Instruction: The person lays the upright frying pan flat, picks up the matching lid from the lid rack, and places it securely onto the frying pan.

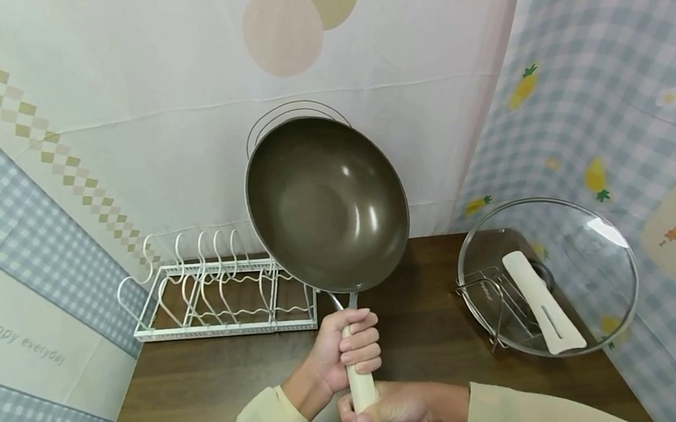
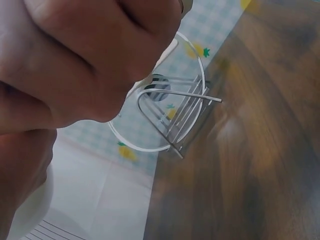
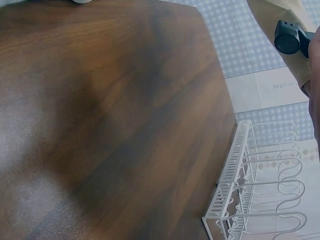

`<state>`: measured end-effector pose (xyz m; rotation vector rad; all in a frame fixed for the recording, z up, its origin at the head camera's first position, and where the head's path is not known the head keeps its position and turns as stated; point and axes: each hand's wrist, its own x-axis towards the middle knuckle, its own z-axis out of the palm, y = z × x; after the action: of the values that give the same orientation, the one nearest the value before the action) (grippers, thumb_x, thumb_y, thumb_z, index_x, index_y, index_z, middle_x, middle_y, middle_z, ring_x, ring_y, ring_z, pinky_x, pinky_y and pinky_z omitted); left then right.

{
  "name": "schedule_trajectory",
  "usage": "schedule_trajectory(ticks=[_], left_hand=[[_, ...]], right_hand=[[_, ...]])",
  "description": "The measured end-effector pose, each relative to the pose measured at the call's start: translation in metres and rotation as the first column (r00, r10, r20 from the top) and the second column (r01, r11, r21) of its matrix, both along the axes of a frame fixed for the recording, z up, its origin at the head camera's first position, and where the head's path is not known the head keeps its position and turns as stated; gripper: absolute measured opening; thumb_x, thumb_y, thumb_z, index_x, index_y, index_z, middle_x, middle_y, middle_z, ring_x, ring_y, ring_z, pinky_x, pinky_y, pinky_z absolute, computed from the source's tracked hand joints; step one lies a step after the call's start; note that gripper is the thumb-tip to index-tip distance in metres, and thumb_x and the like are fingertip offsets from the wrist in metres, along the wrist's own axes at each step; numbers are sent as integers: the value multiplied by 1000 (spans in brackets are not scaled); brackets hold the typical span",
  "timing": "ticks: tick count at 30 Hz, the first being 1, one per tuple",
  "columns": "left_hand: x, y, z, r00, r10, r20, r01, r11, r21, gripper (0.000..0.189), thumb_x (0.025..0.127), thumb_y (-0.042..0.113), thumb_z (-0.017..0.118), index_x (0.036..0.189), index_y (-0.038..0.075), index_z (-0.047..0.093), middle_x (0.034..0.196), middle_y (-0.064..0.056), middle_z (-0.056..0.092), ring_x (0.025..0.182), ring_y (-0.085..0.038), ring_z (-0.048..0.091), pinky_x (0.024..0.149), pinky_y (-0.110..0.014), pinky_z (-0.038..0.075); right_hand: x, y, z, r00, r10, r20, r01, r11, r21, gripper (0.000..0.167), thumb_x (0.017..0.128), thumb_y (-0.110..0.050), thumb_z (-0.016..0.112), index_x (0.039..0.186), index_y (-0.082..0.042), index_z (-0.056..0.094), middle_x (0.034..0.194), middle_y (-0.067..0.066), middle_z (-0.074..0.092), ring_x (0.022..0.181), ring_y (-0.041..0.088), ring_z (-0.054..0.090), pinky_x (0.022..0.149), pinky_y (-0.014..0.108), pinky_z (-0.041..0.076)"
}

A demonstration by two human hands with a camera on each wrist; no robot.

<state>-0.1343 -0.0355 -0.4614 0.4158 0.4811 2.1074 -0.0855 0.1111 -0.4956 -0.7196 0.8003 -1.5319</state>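
A deep frying pan with a dark inner surface is held up above the table, its inside turned toward the head camera. My left hand grips the upper part of its cream handle, close to the pan. Just below, my right hand holds the handle's lower end, thumb laid across it. In the left wrist view my left hand fills the upper left and hides most of the handle. Only an edge of a hand shows at the right of the right wrist view.
A white wire rack with several upright dividers stands at the back left of the wooden table. On the right, a glass lid with a cream handle leans in a metal stand. Patterned cloth hangs behind.
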Motion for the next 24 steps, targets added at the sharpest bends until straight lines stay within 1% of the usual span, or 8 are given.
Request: schedule_trajectory(ticks=[4, 8, 12, 16, 24], left_hand=[[-2, 1, -1, 999, -45, 13, 44, 998, 51, 38, 103, 30, 42, 68, 22, 28, 47, 14, 25, 37, 2, 30, 45, -14, 33], [-3, 2, -3, 996, -91, 20, 88, 991, 98, 38, 101, 32, 45, 69, 21, 27, 48, 13, 25, 38, 1, 30, 45, -15, 32], [-3, 3, -6, 993, -112, 24, 108, 988, 109, 38, 101, 32, 45, 69, 21, 28, 48, 13, 25, 38, 1, 29, 46, -15, 31], [-3, 4, -8, 992, -123, 21, 120, 986, 116, 37, 101, 32, 45, 70, 22, 28, 48, 13, 25, 38, 1, 29, 46, -16, 30], [-6, 7, -11, 987, -162, 18, 157, 973, 168, 36, 101, 32, 44, 70, 22, 29, 48, 12, 23, 38, 0, 28, 46, -16, 29]], right_hand=[[0, 1, 2, 1000, 0, 5, 0, 1000, -1, 26, 95, -51, 66, 89, -30, 51, 80, -16, 55, 79, 5, 50, 80, 19, 43], [2, 1, 2, 1000, -22, -15, 22, 1000, -10, 26, 97, -51, 64, 90, -30, 50, 81, -18, 56, 77, 1, 49, 75, 16, 43], [5, 2, 1, 998, -57, -26, 57, 998, -8, 27, 96, -51, 64, 90, -29, 51, 80, -18, 56, 74, 0, 49, 72, 15, 43], [7, 3, 0, 997, -76, -34, 76, 997, -1, 27, 96, -52, 64, 90, -29, 51, 80, -18, 56, 73, -1, 49, 70, 14, 43], [9, 5, 0, 993, -104, -55, 105, 994, 9, 28, 96, -53, 64, 90, -29, 50, 81, -18, 55, 74, -1, 49, 70, 14, 42]])
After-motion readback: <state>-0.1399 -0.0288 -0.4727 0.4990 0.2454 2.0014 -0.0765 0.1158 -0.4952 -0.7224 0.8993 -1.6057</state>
